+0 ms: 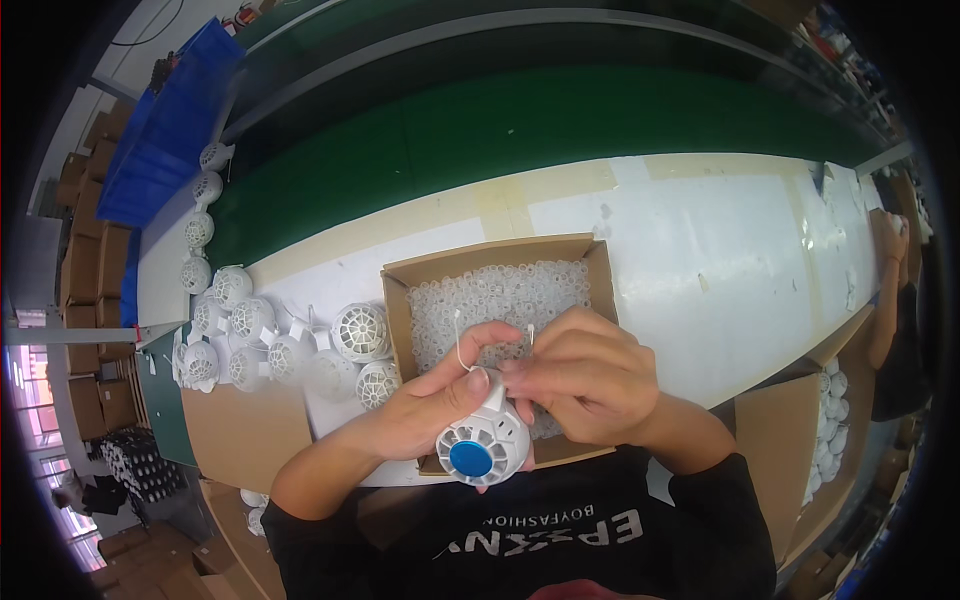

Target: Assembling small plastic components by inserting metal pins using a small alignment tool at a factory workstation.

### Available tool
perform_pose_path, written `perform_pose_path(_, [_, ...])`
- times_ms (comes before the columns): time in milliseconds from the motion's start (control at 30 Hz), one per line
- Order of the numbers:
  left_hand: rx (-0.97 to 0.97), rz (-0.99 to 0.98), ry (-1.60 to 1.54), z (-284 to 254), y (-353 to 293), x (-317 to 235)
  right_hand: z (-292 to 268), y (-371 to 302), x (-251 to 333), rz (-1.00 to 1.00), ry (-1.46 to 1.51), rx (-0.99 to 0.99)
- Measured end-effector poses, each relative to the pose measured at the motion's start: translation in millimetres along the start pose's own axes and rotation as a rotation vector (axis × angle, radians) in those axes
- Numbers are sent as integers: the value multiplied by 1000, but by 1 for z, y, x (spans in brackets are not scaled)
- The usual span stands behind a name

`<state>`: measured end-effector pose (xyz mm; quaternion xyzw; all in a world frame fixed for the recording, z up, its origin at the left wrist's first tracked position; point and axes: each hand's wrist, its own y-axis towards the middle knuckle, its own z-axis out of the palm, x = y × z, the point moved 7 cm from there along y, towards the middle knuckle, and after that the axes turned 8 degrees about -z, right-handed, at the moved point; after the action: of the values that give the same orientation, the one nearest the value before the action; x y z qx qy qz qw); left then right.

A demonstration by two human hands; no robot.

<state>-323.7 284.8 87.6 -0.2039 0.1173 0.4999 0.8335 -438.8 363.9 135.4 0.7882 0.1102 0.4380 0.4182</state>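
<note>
My left hand (425, 405) is closed around a round white fan-like housing (508, 440) with slotted vents and a blue disc (470, 459) on its face. A thin white wire (459, 340) with a small end piece rises from the housing's neck beside my left fingers. At that neck my right hand (595, 385) is pinched, its fingertips touching the housing; what lies between them is hidden. A second small white wire end (531, 330) sticks up next to the right fingers. Both hands are above an open cardboard box (600, 280) holding many small translucent ring-like pieces (490, 295).
Several white round grille housings (360, 332) cluster left of the box, more lining the table's far left edge. A green conveyor belt (480, 110) runs behind the white table (690, 260). At right stands a carton (775, 430) of white balls; another person's arm (885, 290) is beyond.
</note>
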Motion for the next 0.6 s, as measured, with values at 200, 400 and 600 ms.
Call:
perform_pose_path(200, [-422,326,527,-22,-6,-21,-7,12,-9,135,-84,31])
perform_pose_path(400, [-521,500,349,-27,-15,-42,8,-15,-35,312,-426,390])
perform_pose_path(600, [-375,311,210,-39,-5,-35,33,-33,-38,102,-774,700])
